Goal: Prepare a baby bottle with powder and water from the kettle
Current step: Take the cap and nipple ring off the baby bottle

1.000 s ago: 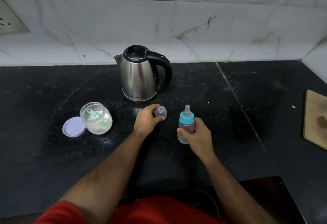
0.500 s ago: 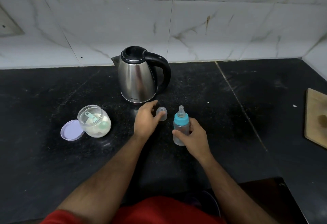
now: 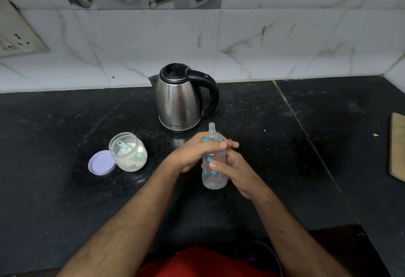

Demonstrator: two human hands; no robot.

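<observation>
Baby bottle [image 3: 214, 167] is gripped by right hand [image 3: 235, 170] while left hand [image 3: 194, 153] clasps its teal collar [image 3: 211, 139]; a jerky twist could tip it.

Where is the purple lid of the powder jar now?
The lid lies on the black counter, left of centre in the head view, touching the left side of the open jar, which stands left of both hands.

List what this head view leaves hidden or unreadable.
- Baby bottle collar: covered by left hand, head view.
- Small clear cap: not visible, perhaps behind the hands.
- Kettle water level: opaque steel, lid shut.
- Wooden board: cut off by right edge.
</observation>
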